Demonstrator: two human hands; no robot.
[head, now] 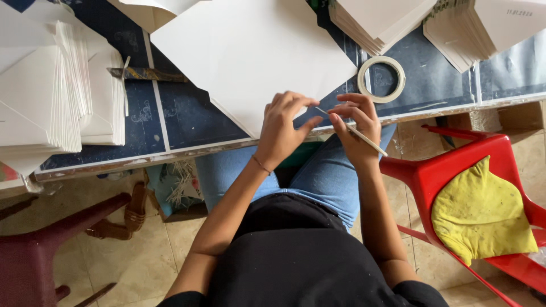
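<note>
You are seated, blue jeans and black top nearest the camera, with both arms reaching forward to the table (pixel 170 122) edge. Your right hand (pixel 355 128) pinches a thin pale stick (pixel 358 133) between thumb and fingers, angled so its tip points toward your left hand (pixel 284 128), seemingly for fine control. Your left hand's fingers are curled narrowly together at the corner of a large white sheet (pixel 256 51), apparently pinching something too small to make out. The sheet lies diagonally across the dark blue table top, its near corner within easy reach. Just beyond your right hand sits a roll of tape (pixel 381 79). Stacks of folded white paper (pixel 57 96) crowd the left side, and more stacks (pixel 455 23) line the far right. A red plastic chair (pixel 455 170) with a yellow cloth (pixel 480 213) stands beside your right arm.
</note>
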